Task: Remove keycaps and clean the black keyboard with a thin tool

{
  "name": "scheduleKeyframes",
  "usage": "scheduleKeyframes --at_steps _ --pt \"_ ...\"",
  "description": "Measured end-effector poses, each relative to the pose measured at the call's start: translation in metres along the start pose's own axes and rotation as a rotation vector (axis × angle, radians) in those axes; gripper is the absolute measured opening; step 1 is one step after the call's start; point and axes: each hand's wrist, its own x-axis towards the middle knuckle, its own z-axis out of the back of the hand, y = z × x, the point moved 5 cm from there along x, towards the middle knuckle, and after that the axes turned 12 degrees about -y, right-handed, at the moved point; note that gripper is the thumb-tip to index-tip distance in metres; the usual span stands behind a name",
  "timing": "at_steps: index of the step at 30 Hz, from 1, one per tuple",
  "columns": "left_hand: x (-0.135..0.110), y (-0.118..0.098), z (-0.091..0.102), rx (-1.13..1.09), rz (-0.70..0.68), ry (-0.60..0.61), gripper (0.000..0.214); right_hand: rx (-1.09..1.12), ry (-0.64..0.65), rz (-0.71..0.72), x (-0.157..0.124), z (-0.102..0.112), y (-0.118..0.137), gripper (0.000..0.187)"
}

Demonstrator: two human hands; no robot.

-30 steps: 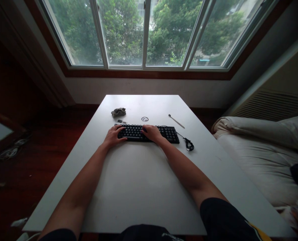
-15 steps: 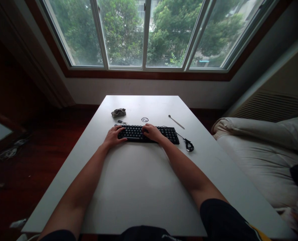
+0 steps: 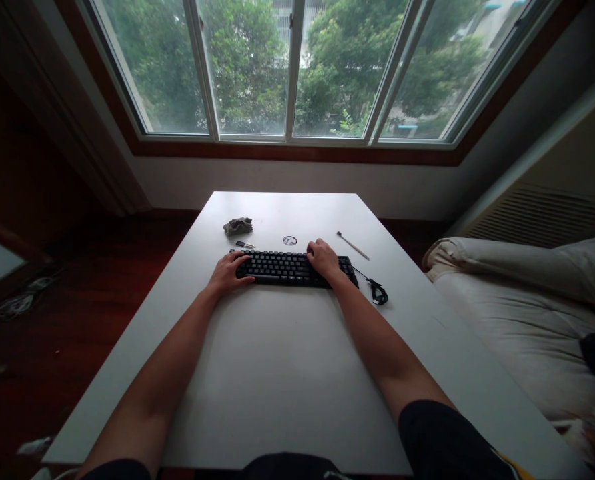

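Note:
A black keyboard (image 3: 282, 268) lies across the white table (image 3: 277, 373). My left hand (image 3: 225, 273) holds its left end, with the thumb along the near edge and the fingers over the far side. Over the right part of the keys rests my right hand (image 3: 323, 260), its fingers curled together; whatever they may hold is hidden. The keyboard's coiled cable (image 3: 377, 291) lies off its right end.
Beyond the keyboard are a crumpled grey cloth (image 3: 237, 226), a small black tool with metal prongs (image 3: 245, 245), a thin round item (image 3: 290, 241) and a slim dark-tipped stick (image 3: 353, 245). A pale sofa (image 3: 507, 313) stands right of the table.
My right hand has moved to the right along the keyboard, uncovering the middle keys. The left hand stays on the left end.

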Motion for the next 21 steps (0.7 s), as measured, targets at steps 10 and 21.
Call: scheduleKeyframes --at_steps 10,21 --pt "-0.001 -0.001 0.001 0.000 0.000 -0.001 0.071 -0.093 -0.006 -0.200 -0.001 -0.001 -0.024 0.019" --pt "0.000 -0.001 0.000 0.011 0.010 0.006 0.071 -0.022 -0.014 -0.126 -0.002 -0.002 -0.011 0.020"
